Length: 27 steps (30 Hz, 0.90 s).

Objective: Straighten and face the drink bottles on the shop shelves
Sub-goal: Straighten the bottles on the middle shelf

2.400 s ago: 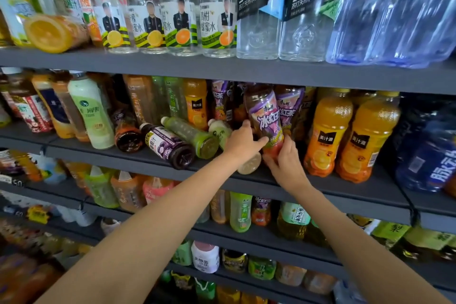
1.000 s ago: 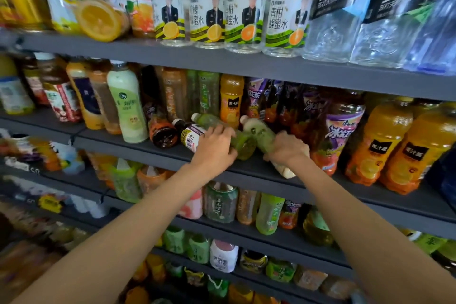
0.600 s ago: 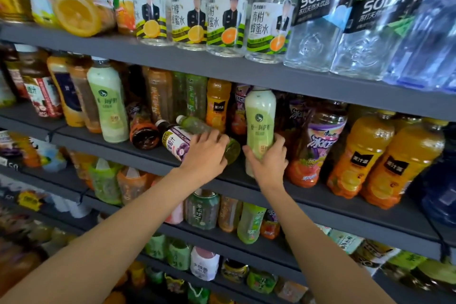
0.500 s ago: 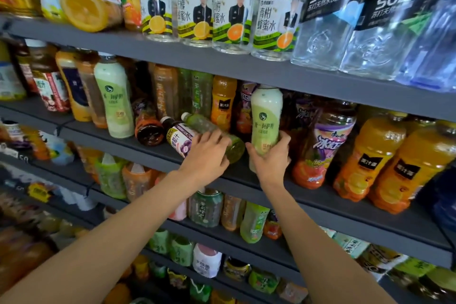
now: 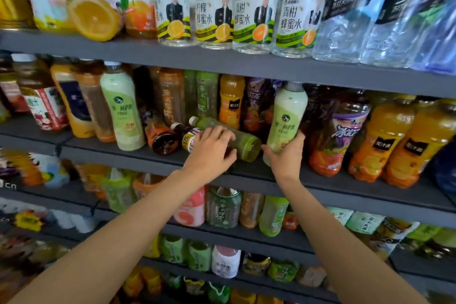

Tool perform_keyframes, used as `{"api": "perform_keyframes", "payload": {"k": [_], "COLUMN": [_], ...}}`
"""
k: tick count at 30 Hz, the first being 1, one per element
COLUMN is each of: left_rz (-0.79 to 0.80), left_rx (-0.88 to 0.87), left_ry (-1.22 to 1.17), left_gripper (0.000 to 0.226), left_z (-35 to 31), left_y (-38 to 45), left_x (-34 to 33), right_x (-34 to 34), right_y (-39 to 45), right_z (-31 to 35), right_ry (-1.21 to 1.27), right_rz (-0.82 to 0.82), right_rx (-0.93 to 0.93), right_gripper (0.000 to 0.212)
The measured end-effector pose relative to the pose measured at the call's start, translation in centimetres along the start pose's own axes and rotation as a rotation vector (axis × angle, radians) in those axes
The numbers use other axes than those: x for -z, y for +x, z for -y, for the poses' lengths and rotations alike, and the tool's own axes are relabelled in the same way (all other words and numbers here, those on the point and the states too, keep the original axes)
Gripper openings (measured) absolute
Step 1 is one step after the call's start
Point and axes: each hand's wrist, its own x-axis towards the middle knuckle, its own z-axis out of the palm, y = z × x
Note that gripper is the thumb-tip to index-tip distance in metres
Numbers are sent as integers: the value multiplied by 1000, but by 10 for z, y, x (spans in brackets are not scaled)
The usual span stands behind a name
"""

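Right hand (image 5: 286, 155) wrapped round the lower body of the pale green bottle (image 5: 286, 118); bottle near upright, leaning a little, label facing out, base at the front lip of the middle shelf (image 5: 345, 180). Left hand (image 5: 209, 153) curled over the fallen green bottle (image 5: 229, 136), which lies on its side, cap pointing back and left, base toward the aisle, just left of the right hand. Under the left hand's fingers a dark purple-labelled bottle (image 5: 186, 137) also lies flat, touching the green one; a third dark bottle (image 5: 161, 137) is tipped over just beyond it.

Step in hand, as judged: seat the pale bottle, then raise the fallen ones.

- Set the base fully flat before letting go; it reads slightly tilted.
- Keep it clear of the purple-and-orange bottle (image 5: 338, 131) just to the right of the right hand.
- Lift the green bottle by its body, swing the cap up, not drag it: the flat neighbours could roll off the lip.
- Turn the label outward last.
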Motion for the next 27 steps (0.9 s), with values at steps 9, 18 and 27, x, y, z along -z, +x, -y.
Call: {"api": "perform_keyframes", "payload": {"k": [9,18,27], "left_rz": [112,248,242], "left_rx": [72,277,243], "left_ry": [-248,-594,-533], "left_gripper": [35,41,42], "left_z": [56,89,110], "left_y": [-6,-26,-22], "left_x": [24,25,32], "right_x": [-13,-60,-94], "right_y": [-63,18,38], "right_z": [55,103,86], "right_ry": [-288,-871,-862], "right_rz": [-160,670,686], "right_rx": [551,89,78], "right_gripper": [13,48,41]}}
